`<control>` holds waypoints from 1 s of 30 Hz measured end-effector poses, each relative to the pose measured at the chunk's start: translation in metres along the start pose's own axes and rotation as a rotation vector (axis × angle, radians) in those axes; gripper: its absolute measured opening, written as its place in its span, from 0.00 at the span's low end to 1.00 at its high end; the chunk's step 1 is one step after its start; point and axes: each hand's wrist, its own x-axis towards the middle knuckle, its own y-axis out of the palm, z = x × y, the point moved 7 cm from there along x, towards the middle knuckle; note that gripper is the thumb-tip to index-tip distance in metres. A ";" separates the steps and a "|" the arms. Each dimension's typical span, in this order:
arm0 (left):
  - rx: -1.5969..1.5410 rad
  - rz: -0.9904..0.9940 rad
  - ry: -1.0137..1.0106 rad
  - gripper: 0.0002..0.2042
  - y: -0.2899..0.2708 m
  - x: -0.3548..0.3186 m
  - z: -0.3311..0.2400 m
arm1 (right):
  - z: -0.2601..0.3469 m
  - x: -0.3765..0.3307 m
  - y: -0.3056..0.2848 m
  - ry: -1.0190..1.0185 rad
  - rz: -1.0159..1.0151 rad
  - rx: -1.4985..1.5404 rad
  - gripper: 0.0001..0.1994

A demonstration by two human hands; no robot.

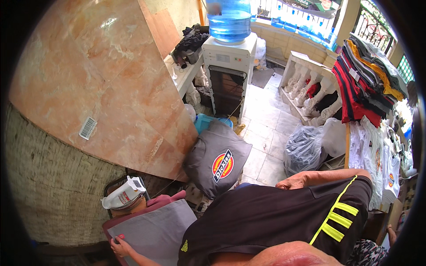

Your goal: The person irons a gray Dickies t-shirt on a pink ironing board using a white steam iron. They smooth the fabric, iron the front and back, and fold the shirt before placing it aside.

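Note:
Over the lower-left edge of a flat grey cloth point(155, 228), my left hand point(122, 248) has its fingers bent, apparently gripping the cloth. A red-tinted nail shows at one fingertip. Under the grey cloth lies a maroon cloth point(166, 201), sticking out along the top and left. Beside them is a white-topped, heat-press-like device point(123, 197). My right hand point(290, 181) rests past the front of my black shirt point(266, 217); its fingers are mostly hidden. Ahead, a grey printed shirt point(222, 157) is draped over something I cannot make out.
A large marbled panel point(102, 80) leans at the left. A water dispenser point(228, 57) with a blue bottle stands ahead. Clear plastic bags point(306, 146) lie on the floor near a balustrade point(313, 84). Folded shirts point(364, 80) are stacked at right. Another person's hand point(391, 235) shows lower right.

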 end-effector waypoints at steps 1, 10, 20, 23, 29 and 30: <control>0.026 -0.018 -0.023 0.22 0.000 0.001 0.003 | 0.001 0.002 0.000 0.013 -0.021 -0.019 0.20; 0.019 0.046 -0.054 0.23 0.005 -0.003 -0.016 | -0.009 0.003 -0.007 -0.025 0.165 -0.434 0.12; -0.457 0.211 0.339 0.20 -0.099 -0.052 -0.060 | 0.003 0.011 -0.030 0.008 0.187 -0.198 0.12; -0.775 0.784 0.570 0.11 -0.135 -0.106 -0.081 | 0.016 0.017 -0.035 -0.041 0.192 -0.125 0.10; -0.483 1.596 0.577 0.23 -0.192 -0.303 -0.216 | 0.009 0.026 -0.056 0.202 0.304 -0.416 0.11; -0.521 1.613 0.611 0.23 -0.184 -0.320 -0.233 | 0.007 0.027 -0.063 0.285 0.339 -0.500 0.11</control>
